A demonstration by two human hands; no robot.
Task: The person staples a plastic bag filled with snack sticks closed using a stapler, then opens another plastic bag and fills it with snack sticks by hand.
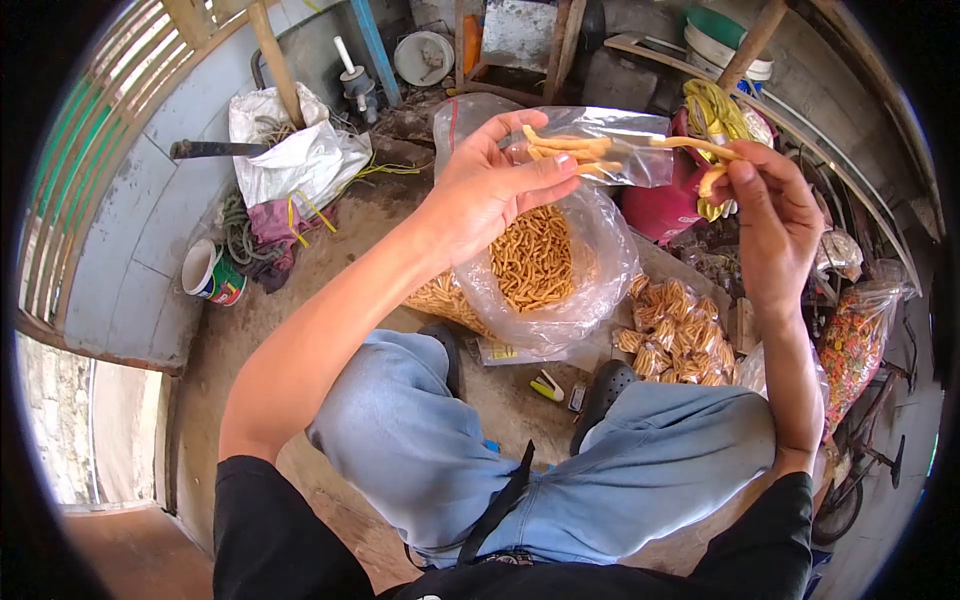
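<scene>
My left hand (500, 175) grips a small clear plastic bag (645, 165) with several snack sticks (575, 148) inside, its right end toward my other hand. At that right end, my right hand (775, 200) pinches a few more snack sticks (700, 147) between thumb and fingers. Below my left hand stands a large open plastic sack (605, 265) full of brown snack sticks (530, 260). To its right on the floor lies a pile of small filled bags (675, 335).
A green and white stapler (546, 386) lies on the floor between my feet, beside a small box (577, 398). White sacks (300, 160) and a paint bucket (213, 272) are at the left. A pink container (660, 200) and a bag of colourful snacks (858, 335) stand at the right.
</scene>
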